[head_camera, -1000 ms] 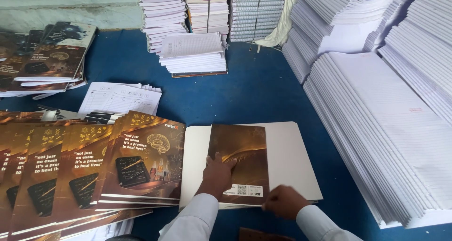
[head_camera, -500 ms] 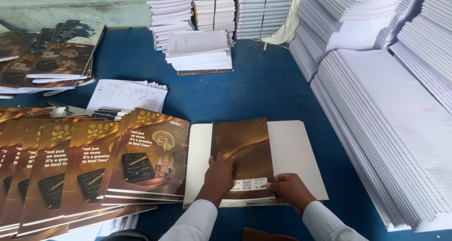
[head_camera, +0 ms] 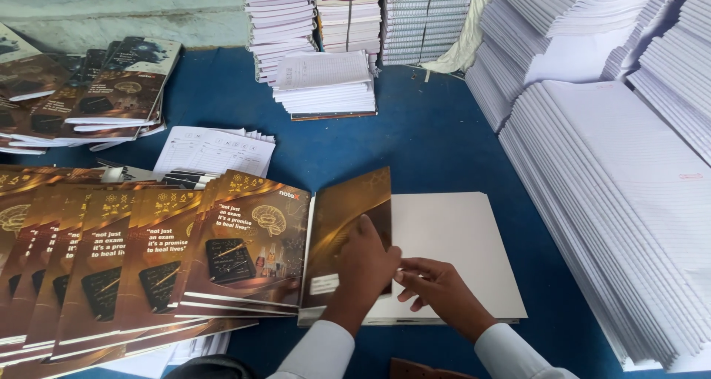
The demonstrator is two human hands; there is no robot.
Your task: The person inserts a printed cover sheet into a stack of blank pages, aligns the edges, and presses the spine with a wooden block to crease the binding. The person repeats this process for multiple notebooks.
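Folding over, the brown cover [head_camera: 344, 235] now stands half up; a moment ago it lay flat on the white pages [head_camera: 452, 246]. So the book is closing. The left hand [head_camera: 370, 264] presses flat on the cover with open fingers, gripping nothing. The right hand [head_camera: 437, 290] pinches the lower edge of the white pages, fingers curled on it. This book lies near the front edge of the blue table [head_camera: 415, 142], in the middle. Just beside it, to the left, finished brown books [head_camera: 148, 260] lie spread in a row. Along the right edge, tall white paper stacks [head_camera: 615, 186] lean. More stacks [head_camera: 326, 83] sit at the back.
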